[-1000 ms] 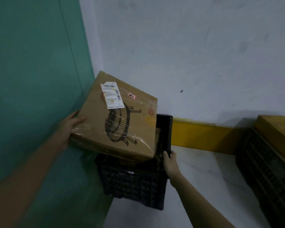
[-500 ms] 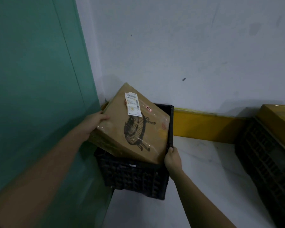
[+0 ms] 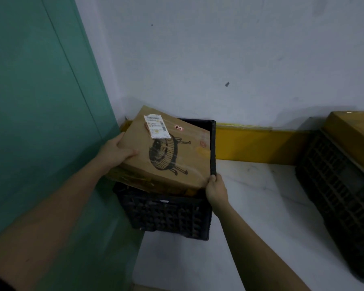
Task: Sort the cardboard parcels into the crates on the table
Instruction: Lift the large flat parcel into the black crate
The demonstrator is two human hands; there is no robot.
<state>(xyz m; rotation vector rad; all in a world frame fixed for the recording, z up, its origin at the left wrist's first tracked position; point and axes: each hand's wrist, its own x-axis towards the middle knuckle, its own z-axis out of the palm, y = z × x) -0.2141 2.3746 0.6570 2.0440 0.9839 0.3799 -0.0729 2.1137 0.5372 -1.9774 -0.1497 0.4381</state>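
The box (image 3: 166, 152) fills the top of my crate (image 3: 166, 215), so nothing gets past it. The green wall (image 3: 40, 101) is tight on my left. The table (image 3: 261, 196) is open up to the other crate (image 3: 334, 185).

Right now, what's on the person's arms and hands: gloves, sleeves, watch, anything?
Nothing visible. The left hand and right hand are bare, no gloves or rings showing. Both forearms are uncovered to the frame edge, no watch or wristband. A dark patch at the bottom-left corner may be clothing; cannot tell.

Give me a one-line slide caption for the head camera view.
Left hand lowers a fan-printed parcel into a black crate while the right hand steadies its rim.
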